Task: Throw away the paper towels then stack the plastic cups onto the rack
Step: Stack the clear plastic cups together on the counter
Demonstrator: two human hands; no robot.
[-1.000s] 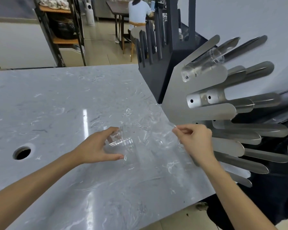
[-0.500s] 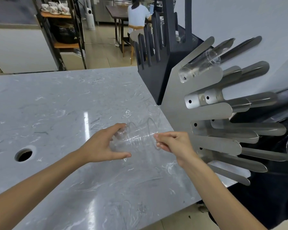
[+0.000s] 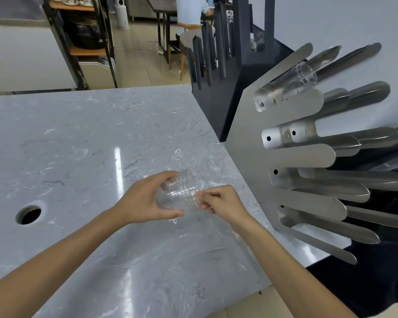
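A nested stack of clear plastic cups (image 3: 182,195) lies sideways just above the grey marble counter (image 3: 83,138). My left hand (image 3: 145,200) wraps around its base end. My right hand (image 3: 221,203) pinches the rim end, fingers closed on the outermost cup. Another clear cup (image 3: 214,154) stands on the counter near the rack's foot. The steel cup rack (image 3: 292,154) rises at the right with several long slots. One upper slot holds clear cups (image 3: 285,88). No paper towels are in sight.
A round hole (image 3: 28,214) is cut in the counter at the left. A dark slotted rack (image 3: 218,65) stands behind the steel one. Beyond the counter are metal shelves (image 3: 83,37) and a seated person (image 3: 189,14) at a table.
My right hand has moved left from beside the rack to the cups, pushing them together into a tighter stack in my left hand. The view has shifted slightly.
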